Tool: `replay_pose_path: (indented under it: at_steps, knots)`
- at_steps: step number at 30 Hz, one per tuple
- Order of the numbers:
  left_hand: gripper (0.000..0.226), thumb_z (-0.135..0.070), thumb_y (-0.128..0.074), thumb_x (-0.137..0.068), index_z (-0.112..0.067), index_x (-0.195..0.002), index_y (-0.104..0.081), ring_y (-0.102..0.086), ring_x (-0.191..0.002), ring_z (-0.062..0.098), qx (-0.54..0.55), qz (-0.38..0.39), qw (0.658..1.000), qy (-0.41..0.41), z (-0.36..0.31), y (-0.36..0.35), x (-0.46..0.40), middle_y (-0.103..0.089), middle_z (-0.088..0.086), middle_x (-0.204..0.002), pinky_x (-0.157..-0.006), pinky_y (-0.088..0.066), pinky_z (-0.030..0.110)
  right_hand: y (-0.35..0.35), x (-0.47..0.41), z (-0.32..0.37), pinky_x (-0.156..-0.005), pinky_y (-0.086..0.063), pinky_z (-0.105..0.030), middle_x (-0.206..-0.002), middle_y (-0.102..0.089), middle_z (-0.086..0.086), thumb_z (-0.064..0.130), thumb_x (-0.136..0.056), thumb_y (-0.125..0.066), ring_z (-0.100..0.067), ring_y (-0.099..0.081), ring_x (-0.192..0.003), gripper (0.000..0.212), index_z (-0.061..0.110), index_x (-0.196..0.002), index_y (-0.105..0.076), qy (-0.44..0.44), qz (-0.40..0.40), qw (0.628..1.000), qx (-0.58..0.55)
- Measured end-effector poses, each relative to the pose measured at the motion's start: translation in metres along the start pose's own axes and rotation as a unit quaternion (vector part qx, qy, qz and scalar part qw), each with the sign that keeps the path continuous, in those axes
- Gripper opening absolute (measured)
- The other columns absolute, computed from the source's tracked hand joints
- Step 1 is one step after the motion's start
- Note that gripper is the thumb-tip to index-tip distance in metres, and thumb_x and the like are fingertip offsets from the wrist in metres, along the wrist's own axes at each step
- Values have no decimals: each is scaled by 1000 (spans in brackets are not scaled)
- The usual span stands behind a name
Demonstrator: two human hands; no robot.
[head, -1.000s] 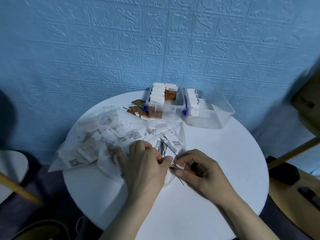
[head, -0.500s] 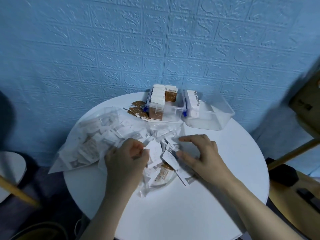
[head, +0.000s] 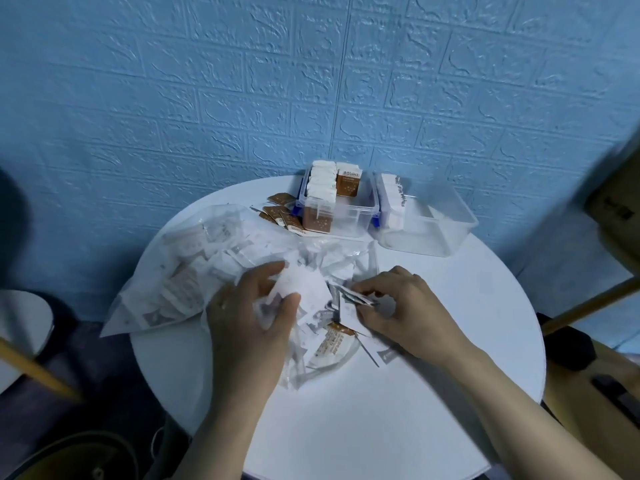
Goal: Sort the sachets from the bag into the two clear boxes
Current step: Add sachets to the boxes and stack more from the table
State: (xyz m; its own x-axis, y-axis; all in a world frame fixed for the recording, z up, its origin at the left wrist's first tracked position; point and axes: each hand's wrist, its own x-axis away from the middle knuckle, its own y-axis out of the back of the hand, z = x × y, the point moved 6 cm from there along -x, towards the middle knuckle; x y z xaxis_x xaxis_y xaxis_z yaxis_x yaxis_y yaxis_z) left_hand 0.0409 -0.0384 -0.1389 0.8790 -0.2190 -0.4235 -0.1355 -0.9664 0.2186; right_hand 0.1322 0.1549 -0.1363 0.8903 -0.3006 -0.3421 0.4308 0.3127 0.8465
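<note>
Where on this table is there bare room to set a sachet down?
Bare: the table near edge below both hands, and the right side below the emptier box. Crowded: the bag and loose sachets at left and centre.

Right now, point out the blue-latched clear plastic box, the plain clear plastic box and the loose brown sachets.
blue-latched clear plastic box [head: 349, 221]: head view, front wall.
plain clear plastic box [head: 446, 233]: head view, front right wall.
loose brown sachets [head: 277, 211]: head view, middle of the pile.

A round white table [head: 450, 341] stands against a blue embossed brick-pattern wall [head: 242, 98], wooden furniture [head: 595, 299] at right
</note>
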Motion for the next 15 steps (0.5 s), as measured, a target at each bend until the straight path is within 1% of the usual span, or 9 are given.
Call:
replay_pose_path:
  at_steps: [1,2,3,5,8,10,12,14,15]
  knots:
    - [42,-13,-75,-80,-48,-95,-60,-62,-99,5,29,-2,1000,2,-1,1,1,-64,-31,-96,-81,-50,18,2,4,1,-84,-40,-25,-80,-52,31,20,-82,-71,-8,-51,-93,27,26,-108,-71,3,-12,1000,3]
    - [44,-9,-74,-81,-47,-95,-59,-62,-93,-4,50,6,999,0,-2,0,2,-63,-32,-97,-75,-46,8,7,8,3,-79,-41,-23,-80,-57,29,21,-84,-70,-9,-52,-90,23,27,-106,-72,12,-32,999,8]
    - [44,-7,-73,-81,-46,-95,-58,-61,-88,-9,57,23,998,-6,-3,-2,4,-63,-33,-97,-71,-43,3,13,13,7,-74,-41,-23,-80,-62,24,25,-85,-67,-10,-53,-86,20,28,-104,-73,28,-56,998,13]
    - [45,-6,-72,-81,-46,-95,-57,-59,-86,-12,37,65,997,-30,-5,-9,6,-61,-37,-96,-71,-39,0,25,27,17,-69,-42,-24,-81,-66,17,33,-87,-59,-12,-52,-80,22,29,-103,-74,58,-100,993,18]
    - [40,-7,-72,-82,-39,-105,-63,-56,-88,-8,-23,107,992,-67,-2,-17,8,-65,-25,-99,-73,-38,0,23,51,30,-68,-46,-30,-84,-68,11,40,-89,-56,-16,-53,-77,25,27,-101,-74,94,-89,990,57]
    - [38,-8,-73,-81,-29,-111,-66,-56,-86,-4,-46,122,989,-71,1,-20,8,-66,-15,-98,-71,-39,1,14,64,29,-72,-47,-28,-90,-67,13,56,-86,-57,-10,-52,-82,38,27,-104,-73,89,-49,993,64]
    - [40,-9,-73,-81,-30,-114,-66,-59,-81,5,-49,143,986,-64,4,-23,8,-67,-6,-90,-69,-45,7,15,70,21,-77,-44,-19,-93,-65,16,67,-79,-58,-2,-53,-87,49,31,-109,-71,44,-30,998,-16]
    - [44,-10,-74,-80,-37,-113,-64,-60,-76,12,-37,162,985,-42,8,-26,8,-66,3,-82,-70,-49,19,17,70,13,-79,-41,-13,-93,-61,16,69,-75,-60,-6,-55,-91,48,41,-114,-66,-11,-15,994,-111]
    - [47,-9,-75,-79,-40,-113,-62,-60,-77,13,-30,170,984,-34,9,-27,8,-66,4,-83,-70,-50,21,17,70,10,-79,-41,-13,-95,-59,17,66,-76,-62,-7,-55,-92,47,44,-117,-63,-18,-8,993,-120]
